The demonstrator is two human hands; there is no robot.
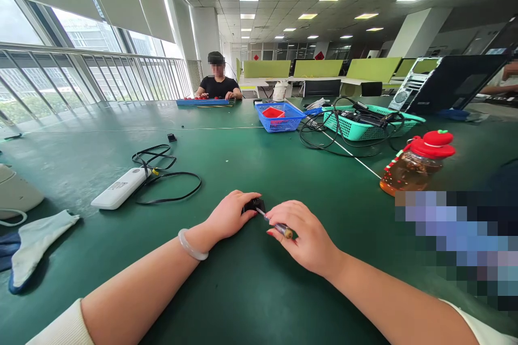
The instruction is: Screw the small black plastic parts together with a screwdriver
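A small black part [254, 204] rests on the green table [226, 291] in front of me. My left hand [231, 214] is closed around its left side, thumb and fingers pinching it; a pale bangle circles the wrist. From the right, my right hand [301, 231] grips a screwdriver [283, 230] with a brownish handle. The thin shaft points left, and its tip meets the black part beside my left fingertips. The fingers partly hide the black part, so its details are too small to tell.
A white power strip [121, 188] with a black cable lies left, near a glove [38, 242]. Behind are a blue basket [279, 124], a teal basket [352, 130] with cables, and a red-lidded bottle [416, 167]. A person [218, 83] sits across the table.
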